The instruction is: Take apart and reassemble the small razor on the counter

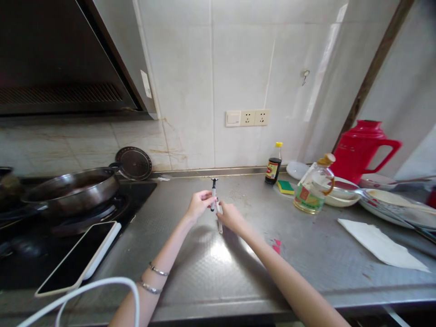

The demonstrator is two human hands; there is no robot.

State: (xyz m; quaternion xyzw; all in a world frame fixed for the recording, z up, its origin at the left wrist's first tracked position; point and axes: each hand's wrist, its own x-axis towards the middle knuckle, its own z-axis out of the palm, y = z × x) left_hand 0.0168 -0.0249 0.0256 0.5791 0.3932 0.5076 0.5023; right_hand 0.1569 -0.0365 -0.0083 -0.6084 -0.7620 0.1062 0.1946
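Handling 2 things together, we judge | our left hand pinches the T-headed tool; our right hand grips the pale tool just beside it | next likely calls for steady fingers

grey-black T-headed tool | slim pale tool | handheld, side by side

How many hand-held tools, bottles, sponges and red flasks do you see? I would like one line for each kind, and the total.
Hand-held tools: 2
Bottles: 2
Sponges: 1
Red flasks: 1
Total: 6
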